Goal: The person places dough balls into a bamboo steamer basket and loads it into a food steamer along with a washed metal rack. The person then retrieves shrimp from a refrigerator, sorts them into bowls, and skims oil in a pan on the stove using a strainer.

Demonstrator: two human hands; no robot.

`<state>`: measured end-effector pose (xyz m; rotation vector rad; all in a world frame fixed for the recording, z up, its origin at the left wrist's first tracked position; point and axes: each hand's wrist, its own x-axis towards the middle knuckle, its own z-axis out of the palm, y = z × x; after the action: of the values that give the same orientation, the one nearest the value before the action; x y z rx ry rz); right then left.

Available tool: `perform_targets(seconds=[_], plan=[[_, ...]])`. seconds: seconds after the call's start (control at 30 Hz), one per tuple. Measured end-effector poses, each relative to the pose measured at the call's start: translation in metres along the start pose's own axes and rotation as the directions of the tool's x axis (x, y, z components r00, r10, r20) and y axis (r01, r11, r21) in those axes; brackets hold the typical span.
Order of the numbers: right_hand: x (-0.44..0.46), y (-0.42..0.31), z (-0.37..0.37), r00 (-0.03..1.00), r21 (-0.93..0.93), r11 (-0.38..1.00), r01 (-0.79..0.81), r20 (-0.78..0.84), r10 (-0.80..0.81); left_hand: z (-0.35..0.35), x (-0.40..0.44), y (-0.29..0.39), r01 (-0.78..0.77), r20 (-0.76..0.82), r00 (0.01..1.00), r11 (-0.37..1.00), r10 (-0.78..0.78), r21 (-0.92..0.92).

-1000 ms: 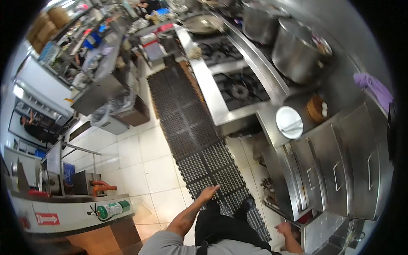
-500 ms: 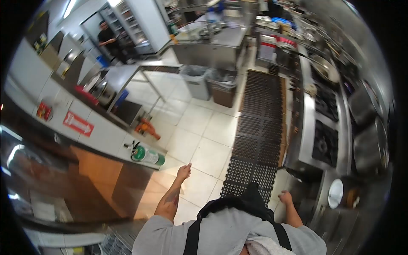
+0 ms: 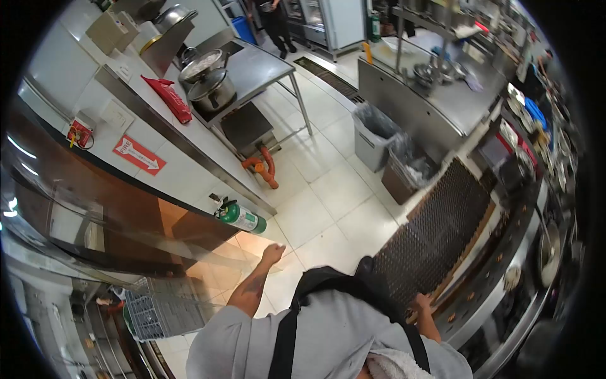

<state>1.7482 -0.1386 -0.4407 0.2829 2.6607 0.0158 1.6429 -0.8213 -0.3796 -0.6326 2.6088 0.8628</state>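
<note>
The left hand (image 3: 273, 253) is loosely curled into a fist, just below and to the right of the extinguisher (image 3: 242, 216) in this view, apart from it. The right hand (image 3: 421, 304), farther to the right of the extinguisher, is small and partly shadowed, so I cannot tell whether it is open or closed; it appears over the near end of the dark mat (image 3: 435, 227).

The extinguisher is green, fixed at the end of a low white wall, and carries a white label with print too small to read. Up and left of it, a red sign (image 3: 139, 155) reads "FIRE" beside a white arrow that points towards the extinguisher; its smaller line is unclear. Farther left is a red box (image 3: 81, 132) with blurred markings. Above the extinguisher, a red packet (image 3: 167, 99) lies on the wall's ledge, its writing unreadable.

Beyond the extinguisher, two pots (image 3: 213, 90) stand on a steel bench (image 3: 268, 66), with an orange pipe (image 3: 262, 167) low down nearby. To its upper right are a grey bin (image 3: 371, 140) and a brown bin (image 3: 399, 183), both lined. Below and left of it sits a grey crate (image 3: 151, 309).
</note>
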Motion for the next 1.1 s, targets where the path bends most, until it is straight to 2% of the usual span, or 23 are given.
perform_targets(seconds=[0.03,0.07,0.1,0.13,0.17,0.2,0.23,0.3,0.33,0.37,0.4,0.43,0.47,0.53,0.6,0.63,0.67,0.73,0.83,0.9,0.97,1.0,1.1], plan=[[0.044,-0.006,-0.025,0.983,-0.070,0.998,0.002,-0.182,-0.015,0.000,-0.015,0.003,0.027,-0.032,0.999,0.999,-0.028,-0.034],[0.076,-0.039,-0.121,0.992,0.024,0.999,0.030,0.119,-0.033,0.004,-0.022,-0.004,0.080,-0.019,0.997,0.997,-0.079,0.022],[0.130,-0.058,-0.157,0.977,0.001,1.000,0.015,0.211,-0.015,0.009,-0.023,-0.012,0.129,-0.011,0.992,0.989,-0.129,0.076],[0.174,-0.085,-0.216,0.981,-0.016,0.997,0.071,0.182,-0.067,0.029,-0.022,-0.035,0.166,0.013,0.986,0.985,-0.167,0.053],[0.204,-0.113,-0.263,0.981,-0.027,0.992,0.127,0.153,-0.121,0.044,-0.020,-0.057,0.253,0.194,0.942,0.959,-0.275,0.127],[0.252,-0.125,-0.273,0.981,-0.041,0.980,0.195,-0.002,-0.195,0.051,-0.027,-0.067,0.221,0.314,0.911,0.960,-0.267,0.175],[0.309,-0.149,-0.292,0.948,-0.052,0.964,0.260,-0.178,-0.266,0.059,-0.037,-0.061,0.322,0.171,0.925,0.938,-0.340,0.126],[0.336,-0.227,-0.372,0.883,-0.090,0.952,0.291,-0.359,-0.304,0.042,-0.026,-0.034,0.568,0.472,0.666,0.803,-0.577,0.180],[0.342,-0.252,-0.404,0.813,-0.150,0.948,0.282,-0.487,-0.319,0.034,-0.018,-0.017,0.549,0.439,0.678,0.803,-0.590,0.231],[0.379,-0.273,-0.400,0.650,-0.220,0.907,0.358,-0.639,-0.411,0.025,0.004,0.000,0.525,0.407,0.693,0.803,-0.595,0.280],[0.404,-0.298,-0.416,0.771,-0.073,0.907,0.415,-0.501,-0.393,0.019,0.042,0.006,0.524,0.406,0.699,0.808,-0.588,0.268],[0.419,-0.326,-0.430,0.861,0.086,0.896,0.435,-0.330,-0.386,0.015,0.077,0.003,0.494,0.384,0.737,0.831,-0.556,0.256],[0.425,-0.350,-0.434,0.866,0.083,0.899,0.430,-0.320,-0.384,0.011,0.108,-0.003,0.463,0.368,0.766,0.850,-0.527,0.253],[0.454,-0.386,-0.461,0.846,-0.174,0.922,0.347,-0.367,-0.387,-0.015,0.211,0.011,0.205,0.403,0.836,0.894,-0.371,0.398],[0.510,-0.385,-0.434,0.919,0.036,0.958,0.284,-0.295,-0.261,-0.060,0.334,0.035,0.145,0.273,0.931,0.932,-0.243,0.333],[0.491,-0.396,-0.477,0.939,-0.081,0.980,0.183,-0.281,-0.199,-0.088,0.400,0.058,0.099,0.178,0.972,0.957,-0.151,0.273],[0.518,-0.383,-0.468,0.884,-0.098,0.980,0.175,-0.422,-0.201,-0.117,0.469,0.091,0.019,0.082,0.996,0.979,-0.036,0.202],[0.538,-0.388,-0.479,0.939,0.030,0.996,0.085,-0.337,-0.070,-0.173,0.597,0.172,-0.203,-0.117,0.971,0.978,0.208,0.055],[0.566,-0.404,-0.528,0.964,0.297,0.953,0.052,-0.263,0.029,-0.252,0.711,0.320,-0.485,-0.358,0.817,0.875,0.452,-0.002],[0.607,-0.410,-0.560,0.974,0.384,0.923,0.019,-0.215,0.069,-0.291,0.766,0.398,-0.506,-0.263,0.848,0.851,0.461,-0.142],[0.667,-0.436,-0.611,0.979,0.663,0.736,0.135,-0.203,0.003,-0.325,0.821,0.508,-0.568,-0.259,0.814,0.807,0.520,-0.162],[0.684,-0.451,-0.633,0.978,0.733,0.662,0.156,-0.207,-0.002,-0.328,0.856,0.518,-0.622,-0.310,0.769,0.766,0.559,-0.162],[0.752,-0.501,-0.683,0.922,0.615,0.706,0.352,-0.357,-0.149,-0.351,0.935,0.527,-0.565,-0.210,0.803,0.824,0.558,0.027]])
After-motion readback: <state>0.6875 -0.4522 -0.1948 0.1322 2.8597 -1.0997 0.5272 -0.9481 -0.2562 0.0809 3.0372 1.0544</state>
